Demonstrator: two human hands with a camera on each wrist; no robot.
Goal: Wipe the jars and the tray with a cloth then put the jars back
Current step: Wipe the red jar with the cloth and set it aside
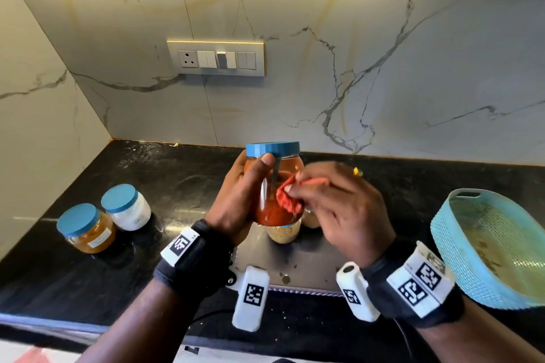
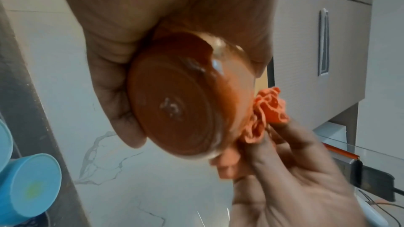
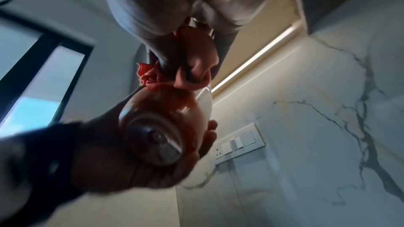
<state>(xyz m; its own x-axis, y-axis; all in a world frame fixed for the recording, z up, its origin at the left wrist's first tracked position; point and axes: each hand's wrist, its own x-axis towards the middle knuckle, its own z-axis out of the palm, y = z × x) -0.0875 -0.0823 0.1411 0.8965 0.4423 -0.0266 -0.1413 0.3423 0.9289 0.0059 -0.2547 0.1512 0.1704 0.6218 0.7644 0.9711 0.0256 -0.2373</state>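
Fingers of the left hand wrap the red-filled jar and hold it above the counter, blue lid uppermost, so its long axis stands close to upright with a slight lean. From the head view the right hand comes in from the jar's right and pinches a bunched orange cloth against the glass wall, low on the side that faces the person. A steel tray lies on the counter under both hands, with two more jars on it, mostly hidden. Two blue-lidded jars stand well apart to the left, and a blue basket sits at the right.

From the left wrist view the jar's round base faces the camera, left fingers curled round its side, the cloth squeezed between right fingers and the glass.

From the right wrist view the base again points toward the lens, the cloth touching the wall above it. The next stroke likely needs the left hand to turn the jar about its axis so unwiped glass meets the cloth.
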